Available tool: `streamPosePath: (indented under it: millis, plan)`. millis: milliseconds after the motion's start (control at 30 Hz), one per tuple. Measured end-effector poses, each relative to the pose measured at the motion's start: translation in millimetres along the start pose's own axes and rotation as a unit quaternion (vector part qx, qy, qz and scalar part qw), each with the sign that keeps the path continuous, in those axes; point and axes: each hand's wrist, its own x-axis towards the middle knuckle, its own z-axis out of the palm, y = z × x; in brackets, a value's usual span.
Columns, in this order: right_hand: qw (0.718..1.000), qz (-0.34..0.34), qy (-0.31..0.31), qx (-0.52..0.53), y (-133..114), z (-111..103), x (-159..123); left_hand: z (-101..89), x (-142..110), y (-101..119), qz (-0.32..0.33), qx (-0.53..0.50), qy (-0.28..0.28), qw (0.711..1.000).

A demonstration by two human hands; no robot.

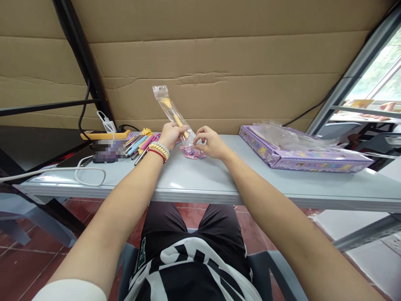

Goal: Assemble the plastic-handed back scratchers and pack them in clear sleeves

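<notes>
My left hand is closed round the lower part of a clear plastic bag that stands tilted up and to the left, with a yellow hand-topped pen inside. Beaded bracelets sit on that wrist. My right hand is curled with thumb and fingers pinching at the bag's bottom end, just above a small pile of pink and purple cards on the grey table.
Several coloured pens lie left of my left hand, beside a yellow-edged device and a white cable. A flat purple box with clear wrapping lies at right. Cardboard lines the wall behind.
</notes>
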Motion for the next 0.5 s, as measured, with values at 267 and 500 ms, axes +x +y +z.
streamPosePath:
  millis: [267, 500]
  plan:
    - [0.996, 0.065, 0.026, 0.061, 0.1, 0.2, 3.8, 6.1, -9.5, -1.3, -0.007, 0.095, -0.092, 0.991]
    - [0.990, 0.120, 0.061, 0.047, -3.0, -2.0, 3.2, 7.9, -13.0, -0.4, -0.027, 0.058, -0.160, 0.985]
